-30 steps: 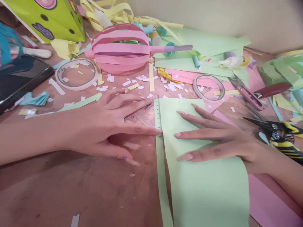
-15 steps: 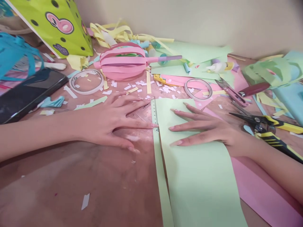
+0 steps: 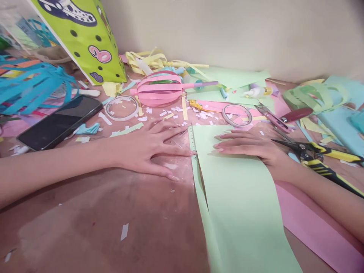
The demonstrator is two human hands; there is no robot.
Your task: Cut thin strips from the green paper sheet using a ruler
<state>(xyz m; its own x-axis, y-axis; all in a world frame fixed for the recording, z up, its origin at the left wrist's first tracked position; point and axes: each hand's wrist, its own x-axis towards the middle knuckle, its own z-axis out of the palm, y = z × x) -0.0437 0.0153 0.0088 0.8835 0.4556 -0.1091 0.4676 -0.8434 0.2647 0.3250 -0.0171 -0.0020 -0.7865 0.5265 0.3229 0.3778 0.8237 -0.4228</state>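
Note:
My left hand lies flat with its fingers spread, pressing on a clear plastic ruler with a marked edge. The ruler lies over the left edge of a light green sheet of paper. A narrow green strip runs along that edge, with a thin gap between it and the wider part of the sheet. On the wider part rests my right hand, fingers stretched out and close together, holding nothing. The near end of the sheet curves and runs out of view at the bottom.
Yellow-handled snips and a red-handled tool lie at the right. A pink paper lantern, tape rolls, a glue bottle and paper scraps sit behind. A phone and a green bag stand left.
The view has shifted, so most things appear farther right or lower. My right hand's fingers have drawn closer together on the sheet. My left hand stays on the ruler.

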